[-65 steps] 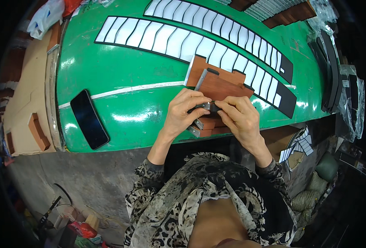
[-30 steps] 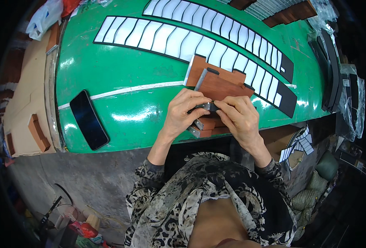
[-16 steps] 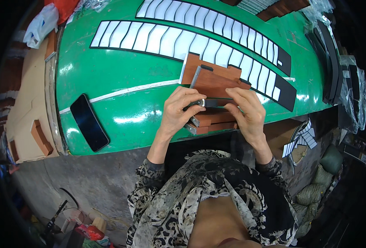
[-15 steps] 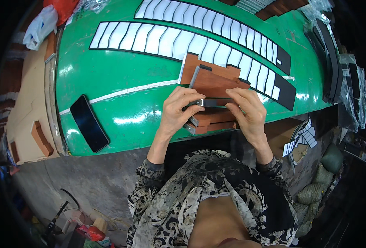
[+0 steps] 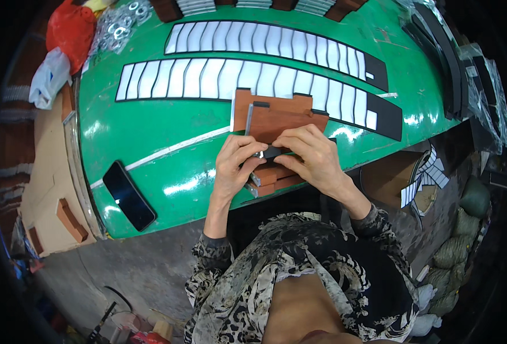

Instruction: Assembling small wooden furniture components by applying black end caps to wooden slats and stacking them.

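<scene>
My left hand [image 5: 230,163] pinches the left end of a narrow black strip [image 5: 272,152], where a small shiny bit shows at the fingertips. My right hand [image 5: 311,156] pinches the same strip close beside it, thumb below and fingers above. Much of the strip is hidden by the fingers. Just beyond and beneath both hands is a stack of reddish-brown notched boards [image 5: 285,123], some with black pieces on their upper edges and pale grey left edges. More brown boards [image 5: 273,179] lie under the hands at the table's near edge.
On the green table [image 5: 173,137] lie a black phone [image 5: 129,195] and two long black-framed panels [image 5: 207,80] with white adhesive sections. Red [image 5: 70,34] and white [image 5: 50,77] plastic bags are at far left. A cardboard box [image 5: 388,178] sits below the right edge.
My right hand has slid left along the black strip, close to my left hand. The whole view has shifted, showing more of the table's far side.
</scene>
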### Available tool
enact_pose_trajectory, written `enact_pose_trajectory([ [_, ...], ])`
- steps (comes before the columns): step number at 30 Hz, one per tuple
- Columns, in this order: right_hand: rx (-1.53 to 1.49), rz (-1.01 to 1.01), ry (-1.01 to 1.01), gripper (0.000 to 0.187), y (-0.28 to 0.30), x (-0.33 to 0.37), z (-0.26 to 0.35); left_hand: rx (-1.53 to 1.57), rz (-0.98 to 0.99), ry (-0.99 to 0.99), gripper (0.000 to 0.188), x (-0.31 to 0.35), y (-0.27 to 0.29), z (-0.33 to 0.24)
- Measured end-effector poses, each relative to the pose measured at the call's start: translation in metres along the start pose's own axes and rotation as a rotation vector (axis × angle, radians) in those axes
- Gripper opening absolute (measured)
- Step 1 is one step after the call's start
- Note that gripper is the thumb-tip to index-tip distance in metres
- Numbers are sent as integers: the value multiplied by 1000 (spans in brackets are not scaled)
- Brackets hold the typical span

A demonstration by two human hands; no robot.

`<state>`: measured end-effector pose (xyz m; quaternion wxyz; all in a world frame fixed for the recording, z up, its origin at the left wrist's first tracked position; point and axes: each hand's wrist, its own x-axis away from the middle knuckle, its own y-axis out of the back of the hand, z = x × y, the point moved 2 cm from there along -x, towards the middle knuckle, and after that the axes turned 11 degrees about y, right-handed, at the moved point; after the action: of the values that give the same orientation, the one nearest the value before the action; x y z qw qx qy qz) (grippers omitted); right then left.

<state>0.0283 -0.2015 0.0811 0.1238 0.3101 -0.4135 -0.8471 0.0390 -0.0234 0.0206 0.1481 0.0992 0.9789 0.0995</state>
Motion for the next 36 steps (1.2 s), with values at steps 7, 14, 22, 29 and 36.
enact_pose_trajectory([
  [7, -87, 33, 22, 28, -1, -6, -8, -21, -21, 72, 33, 5, 1, 1],
  [14, -57, 25, 32, 32, -1, -4, -4, -32, -36, 27, 36, 6, 0, 6],
  [22, -20, -224, -348, 24, 75, 10, -117, -261, -60, -173, 42, -2, -2, -7],
  [29, 341, 55, -486, 22, 113, 43, -240, -230, -27, -114, 37, 4, 0, 3],
  [36, 350, 181, -467, 23, 120, 43, -249, -188, -22, -53, 34, 1, 1, 10],
])
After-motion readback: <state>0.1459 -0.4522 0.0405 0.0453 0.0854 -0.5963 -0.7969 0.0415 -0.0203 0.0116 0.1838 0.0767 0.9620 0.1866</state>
